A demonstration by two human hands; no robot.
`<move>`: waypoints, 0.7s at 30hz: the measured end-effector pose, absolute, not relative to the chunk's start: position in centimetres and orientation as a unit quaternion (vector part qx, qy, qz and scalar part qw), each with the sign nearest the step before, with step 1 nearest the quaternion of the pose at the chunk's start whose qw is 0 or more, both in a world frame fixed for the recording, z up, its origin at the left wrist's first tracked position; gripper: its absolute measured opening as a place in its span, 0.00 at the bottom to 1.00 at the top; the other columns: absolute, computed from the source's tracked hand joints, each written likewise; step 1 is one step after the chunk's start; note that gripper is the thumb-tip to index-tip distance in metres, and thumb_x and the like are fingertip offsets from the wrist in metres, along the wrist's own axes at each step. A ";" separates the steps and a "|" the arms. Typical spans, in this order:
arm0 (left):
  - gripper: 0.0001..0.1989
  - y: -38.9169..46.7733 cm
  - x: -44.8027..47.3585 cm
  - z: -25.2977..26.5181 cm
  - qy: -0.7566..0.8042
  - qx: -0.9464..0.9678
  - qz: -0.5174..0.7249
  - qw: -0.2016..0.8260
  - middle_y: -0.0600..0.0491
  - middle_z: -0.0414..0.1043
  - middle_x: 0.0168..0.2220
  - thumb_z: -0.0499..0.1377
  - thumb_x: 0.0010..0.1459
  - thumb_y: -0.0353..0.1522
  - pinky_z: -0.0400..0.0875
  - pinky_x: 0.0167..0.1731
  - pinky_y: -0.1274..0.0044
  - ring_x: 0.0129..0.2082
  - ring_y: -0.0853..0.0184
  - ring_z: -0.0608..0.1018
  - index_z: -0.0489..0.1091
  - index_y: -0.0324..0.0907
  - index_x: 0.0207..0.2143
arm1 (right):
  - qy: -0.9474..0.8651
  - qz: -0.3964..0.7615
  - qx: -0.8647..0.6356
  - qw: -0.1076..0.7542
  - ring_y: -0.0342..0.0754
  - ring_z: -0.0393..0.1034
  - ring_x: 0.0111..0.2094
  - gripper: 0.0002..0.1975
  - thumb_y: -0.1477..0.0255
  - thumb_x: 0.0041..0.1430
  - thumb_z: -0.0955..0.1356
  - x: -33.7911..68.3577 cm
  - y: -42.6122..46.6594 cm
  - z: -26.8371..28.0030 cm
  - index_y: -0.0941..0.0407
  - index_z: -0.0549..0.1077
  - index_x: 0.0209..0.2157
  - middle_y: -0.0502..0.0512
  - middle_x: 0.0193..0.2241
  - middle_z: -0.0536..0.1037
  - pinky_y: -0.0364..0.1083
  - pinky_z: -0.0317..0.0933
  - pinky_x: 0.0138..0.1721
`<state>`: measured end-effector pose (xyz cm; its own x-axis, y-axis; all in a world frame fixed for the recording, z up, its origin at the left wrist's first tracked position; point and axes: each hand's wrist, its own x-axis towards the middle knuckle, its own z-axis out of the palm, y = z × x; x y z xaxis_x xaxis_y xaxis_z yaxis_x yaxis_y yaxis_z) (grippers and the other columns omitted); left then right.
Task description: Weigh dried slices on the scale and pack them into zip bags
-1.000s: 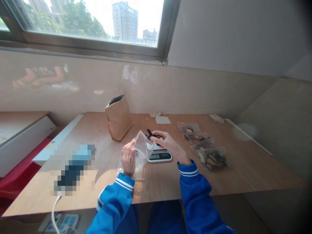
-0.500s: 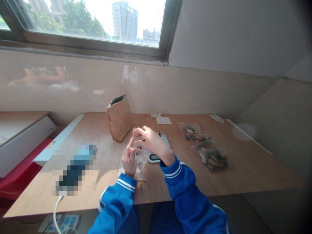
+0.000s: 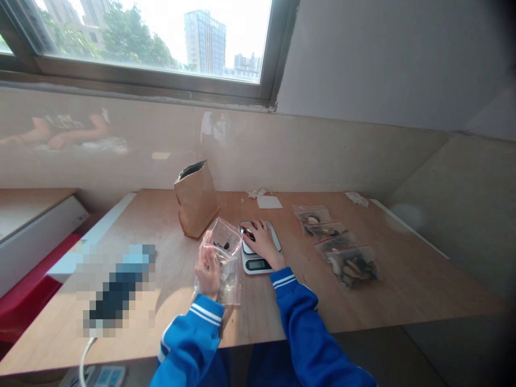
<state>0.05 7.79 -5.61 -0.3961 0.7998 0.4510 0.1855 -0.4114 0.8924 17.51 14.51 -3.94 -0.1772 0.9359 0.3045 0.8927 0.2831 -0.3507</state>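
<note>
In the head view, my left hand [image 3: 207,271] is closed on the side of a clear zip bag [image 3: 223,236] with a red-edged mouth. A few dark and brown dried slices lie inside it. My right hand [image 3: 263,243] reaches over a white kitchen scale [image 3: 258,265], thumb and fingers apart. Dark dried slices [image 3: 249,233] on the weighing plate show beside the thumb and fingers; whether the fingertips touch them is hard to see. Under my left hand, other clear zip bags [image 3: 231,285] lie flat on the table.
A brown paper bag [image 3: 196,201] stands open behind my left hand. Several filled zip bags [image 3: 352,266] lie to the right of the scale. At the back are a white paper [image 3: 269,202] and crumpled tissue [image 3: 357,199]. A blurred-out object [image 3: 123,285] with a white cable lies left.
My right hand has left the zip bag and moved right and down to the scale. The bag, kept in my left hand, now faces me with its mouth wider.
</note>
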 end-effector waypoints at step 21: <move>0.24 7.7 0.2 -5.8 0.476 0.496 0.675 0.267 0.47 0.67 0.59 0.45 0.67 0.43 0.64 0.59 0.69 0.60 0.63 0.69 0.62 0.45 0.60 | -0.577 0.337 -0.417 0.617 0.45 0.73 0.37 0.17 0.56 0.63 0.61 12.4 11.9 5.8 0.52 0.66 0.45 0.51 0.33 0.76 0.43 0.67 0.36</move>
